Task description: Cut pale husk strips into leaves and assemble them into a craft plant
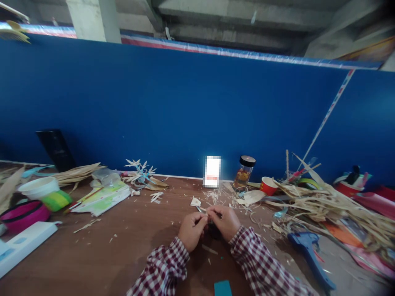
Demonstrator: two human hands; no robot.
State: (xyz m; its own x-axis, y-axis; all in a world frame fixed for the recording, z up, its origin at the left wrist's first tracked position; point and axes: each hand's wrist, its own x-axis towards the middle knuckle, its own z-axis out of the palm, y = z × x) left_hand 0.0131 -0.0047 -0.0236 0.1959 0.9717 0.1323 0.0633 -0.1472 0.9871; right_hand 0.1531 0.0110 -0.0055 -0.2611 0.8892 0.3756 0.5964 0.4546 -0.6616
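Note:
My left hand and my right hand meet low at the centre of the brown table. Both are closed in a pinch around a small pale straw piece held between their fingertips. Something dark lies under the right hand; I cannot make out what it is. Checked red-and-white sleeves cover both forearms. Pale straw scraps are scattered on the table just beyond the hands.
A heap of dried straw lies at the right, with a blue glue gun in front. A glass jar and red cup stand behind. Bowls and a packet sit left. A blue wall backs the table.

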